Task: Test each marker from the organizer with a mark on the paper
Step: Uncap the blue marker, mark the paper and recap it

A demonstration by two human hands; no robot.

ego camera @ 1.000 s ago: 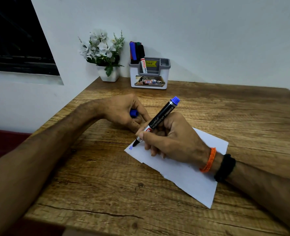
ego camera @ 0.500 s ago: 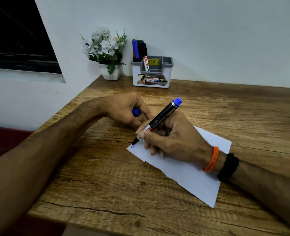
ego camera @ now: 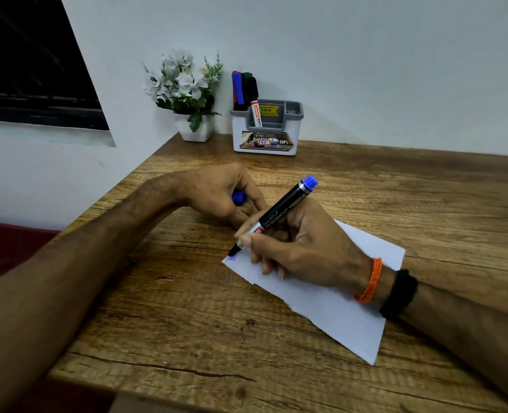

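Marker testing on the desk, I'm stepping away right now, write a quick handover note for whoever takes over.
Right hand grips the blue marker, tip down at the near-left corner of the paper, where there is a small blue mark.
Left hand holds the blue cap, resting on the table.
Organizer stands at the back by the wall with several markers in it.
Done: blue mark is on the paper.
Left: recap it, then test the others.

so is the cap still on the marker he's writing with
No, the marker in the right hand has its tip bare on the paper, and the left hand holds the blue cap.
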